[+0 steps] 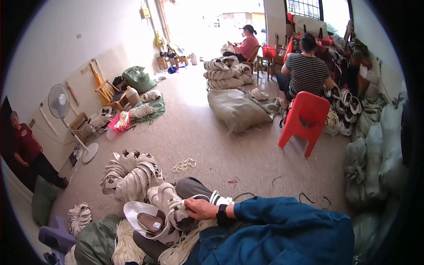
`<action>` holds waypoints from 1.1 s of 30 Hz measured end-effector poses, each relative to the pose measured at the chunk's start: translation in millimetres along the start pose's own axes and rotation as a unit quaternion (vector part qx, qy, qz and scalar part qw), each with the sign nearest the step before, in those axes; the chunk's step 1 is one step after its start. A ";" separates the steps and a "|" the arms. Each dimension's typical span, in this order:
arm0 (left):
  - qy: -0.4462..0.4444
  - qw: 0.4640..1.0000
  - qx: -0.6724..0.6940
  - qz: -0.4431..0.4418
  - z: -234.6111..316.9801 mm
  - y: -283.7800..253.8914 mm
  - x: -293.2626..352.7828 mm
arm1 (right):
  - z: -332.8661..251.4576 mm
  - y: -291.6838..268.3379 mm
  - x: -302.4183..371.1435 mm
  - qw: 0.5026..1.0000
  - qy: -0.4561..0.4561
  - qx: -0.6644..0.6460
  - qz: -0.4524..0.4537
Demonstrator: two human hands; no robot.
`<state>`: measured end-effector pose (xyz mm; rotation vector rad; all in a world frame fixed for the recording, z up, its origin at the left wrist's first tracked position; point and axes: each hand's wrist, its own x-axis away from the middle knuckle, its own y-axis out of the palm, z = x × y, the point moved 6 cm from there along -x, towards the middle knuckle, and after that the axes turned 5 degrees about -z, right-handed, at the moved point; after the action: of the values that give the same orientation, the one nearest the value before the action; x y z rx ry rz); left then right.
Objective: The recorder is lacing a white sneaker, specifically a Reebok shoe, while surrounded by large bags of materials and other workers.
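Note:
My right hand (202,208), with a dark watch at the wrist, reaches in from the right in a blue sleeve. Its fingers are closed on a white shoe upper (179,207) in my lap. Beside it a larger white shoe upper (141,216) lies with its opening upward, showing a tan lining and a small white label. Cream laces (126,247) hang in a thick bundle over a dark green sack (97,243). My left hand is not visible. Just ahead on the floor, a ring of stacked white uppers (132,176) stands close to my lap.
A red plastic chair (304,117) and a full grey-green sack (238,110) stand ahead. One person in a striped shirt (307,70) sits at right, another in pink (247,46) near the doorway. A person in dark red (28,143) stands left, by a fan (59,99). Sacks (375,154) line the right wall.

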<state>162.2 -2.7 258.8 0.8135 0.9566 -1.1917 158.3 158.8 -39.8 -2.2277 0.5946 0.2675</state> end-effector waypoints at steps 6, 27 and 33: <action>-0.033 0.998 -0.044 0.019 3.8 1.8 25.8 | 8.5 -5.1 0.7 1.000 0.016 -0.011 -0.004; 0.032 0.946 -0.315 0.064 44.2 -14.3 61.3 | 15.2 -6.9 3.0 1.000 0.018 0.009 0.006; -0.265 0.888 -0.334 -0.175 -66.5 -12.3 103.2 | 0.3 -4.0 -0.1 0.999 -0.001 -0.042 -0.012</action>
<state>148.7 16.0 137.6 -0.2459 0.9737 -1.1806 160.2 161.3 -37.4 -2.3137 0.5633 0.2868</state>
